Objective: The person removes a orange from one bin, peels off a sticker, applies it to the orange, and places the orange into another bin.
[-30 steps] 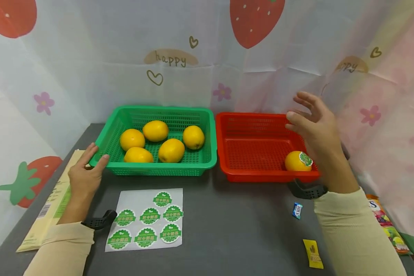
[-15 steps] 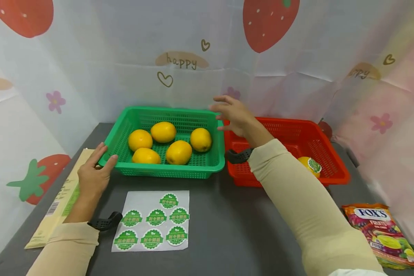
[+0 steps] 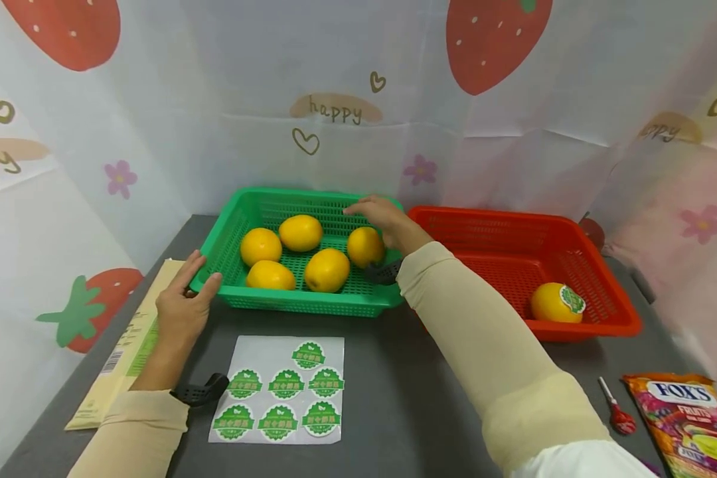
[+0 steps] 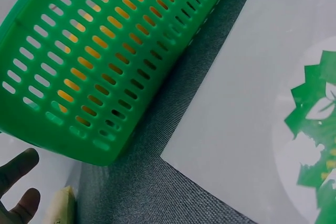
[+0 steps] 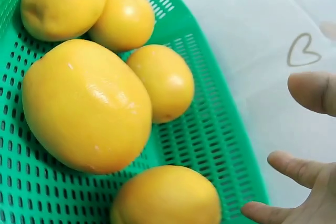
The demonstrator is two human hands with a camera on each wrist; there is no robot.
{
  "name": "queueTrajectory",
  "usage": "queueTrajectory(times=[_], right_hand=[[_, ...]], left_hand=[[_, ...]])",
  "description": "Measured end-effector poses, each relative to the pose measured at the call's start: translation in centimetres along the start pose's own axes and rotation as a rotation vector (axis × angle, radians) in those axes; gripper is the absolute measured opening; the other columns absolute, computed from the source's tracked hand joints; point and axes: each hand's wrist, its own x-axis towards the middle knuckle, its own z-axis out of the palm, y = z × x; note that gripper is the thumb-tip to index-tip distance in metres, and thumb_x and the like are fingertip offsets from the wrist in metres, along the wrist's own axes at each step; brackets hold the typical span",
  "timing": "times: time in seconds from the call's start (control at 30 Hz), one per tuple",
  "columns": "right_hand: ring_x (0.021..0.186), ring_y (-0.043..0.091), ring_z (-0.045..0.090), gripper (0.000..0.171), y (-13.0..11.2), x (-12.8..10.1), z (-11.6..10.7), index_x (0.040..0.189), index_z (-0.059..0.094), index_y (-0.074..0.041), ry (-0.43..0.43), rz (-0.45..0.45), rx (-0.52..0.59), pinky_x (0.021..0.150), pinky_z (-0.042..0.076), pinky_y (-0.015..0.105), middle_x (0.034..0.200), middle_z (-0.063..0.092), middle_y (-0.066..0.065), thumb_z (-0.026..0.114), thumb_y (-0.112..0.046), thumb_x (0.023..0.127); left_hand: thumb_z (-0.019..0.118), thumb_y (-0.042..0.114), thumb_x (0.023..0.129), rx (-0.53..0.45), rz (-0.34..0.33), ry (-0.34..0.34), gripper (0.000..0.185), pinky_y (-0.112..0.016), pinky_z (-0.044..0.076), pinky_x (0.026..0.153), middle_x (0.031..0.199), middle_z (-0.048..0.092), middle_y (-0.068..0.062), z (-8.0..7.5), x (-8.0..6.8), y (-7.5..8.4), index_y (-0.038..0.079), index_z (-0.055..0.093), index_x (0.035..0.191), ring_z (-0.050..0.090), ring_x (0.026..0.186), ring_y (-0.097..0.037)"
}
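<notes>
A green basket (image 3: 299, 302) holds several yellow lemons. My right hand (image 3: 382, 216) hovers with straight, spread fingers over the rightmost lemon (image 3: 364, 247) and holds nothing. In the right wrist view its fingers (image 5: 310, 92) spread above the basket's far rim, with one lemon (image 5: 168, 196) just beneath. My left hand (image 3: 186, 300) rests open against the basket's front left corner; its fingertips (image 4: 18, 166) show beside the basket wall (image 4: 105, 66). A red basket (image 3: 597, 325) to the right holds one lemon with a green sticker (image 3: 556, 302). A sheet of green stickers (image 3: 281, 392) lies in front.
A yellow paper packet (image 3: 125, 338) lies at the table's left edge. A FOX'S candy bag (image 3: 687, 418) and a red lollipop (image 3: 618, 415) lie at the front right. A printed curtain closes in the back and sides of the grey table (image 3: 394, 398).
My right hand has swung left from the red basket, leaving the stickered lemon there, and now hangs over the green basket. The left hand stays at the basket's corner.
</notes>
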Motion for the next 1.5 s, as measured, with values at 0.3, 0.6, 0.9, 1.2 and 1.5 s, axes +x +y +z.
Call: queueTrajectory(times=[0.3, 0.6, 0.9, 1.2, 1.5], right_hand=[[0.137, 0.03, 0.028, 0.06, 1.2, 1.3, 0.8, 0.147, 0.042, -0.02, -0.03, 0.032, -0.066, 0.106, 0.026, 0.054, 0.155, 0.025, 0.003, 0.064, -0.032, 0.093], [0.124, 0.033, 0.039, 0.067, 2.6, 2.2, 1.7, 0.148, 0.04, -0.018, -0.124, -0.017, -0.389, 0.099, 0.037, 0.048, 0.151, 0.029, 0.012, 0.065, -0.004, 0.087], [0.107, 0.033, 0.047, 0.082, 3.2, 2.9, 2.1, 0.151, 0.031, -0.013, -0.155, -0.154, -0.696, 0.087, 0.046, 0.042, 0.135, 0.04, 0.019, 0.076, -0.009, 0.083], [0.098, 0.032, 0.051, 0.079, 2.9, 0.9, 1.3, 0.149, 0.037, -0.017, -0.113, -0.234, -0.564, 0.076, 0.051, 0.046, 0.128, 0.045, 0.014, 0.076, -0.015, 0.079], [0.103, 0.031, 0.054, 0.085, 2.6, -7.9, -0.6, 0.143, 0.034, -0.013, -0.095, -0.424, -0.189, 0.079, 0.052, 0.044, 0.134, 0.041, 0.006, 0.082, -0.018, 0.073]], left_hand=[[0.072, 0.012, 0.088, -0.039, 0.024, 0.032, 0.047, -0.009, 0.04, 0.079, 0.14, 0.051, -0.002, 0.3, 0.2, -0.3, 0.005, 0.06, 0.133, 0.046, 0.124, -0.006], [0.068, 0.005, 0.089, -0.04, 0.044, 0.025, 0.044, -0.009, 0.038, 0.085, 0.14, 0.049, -0.016, 0.1, -0.7, 1.9, -0.005, 0.057, 0.131, 0.044, 0.129, -0.025], [0.069, 0.005, 0.089, -0.035, 0.054, 0.032, 0.045, -0.009, 0.037, 0.089, 0.141, 0.05, -0.01, 0.3, -0.3, 1.0, -0.001, 0.058, 0.132, 0.044, 0.129, -0.022], [0.068, 0.001, 0.089, -0.053, 0.056, 0.035, 0.043, -0.009, 0.037, 0.088, 0.14, 0.049, -0.014, 0.4, -0.8, 1.6, -0.006, 0.057, 0.13, 0.043, 0.13, -0.028], [0.069, 0.007, 0.089, -0.027, 0.065, 0.044, 0.044, -0.01, 0.037, 0.09, 0.141, 0.05, -0.007, 0.3, -0.2, 0.3, 0.001, 0.059, 0.132, 0.043, 0.13, -0.02]])
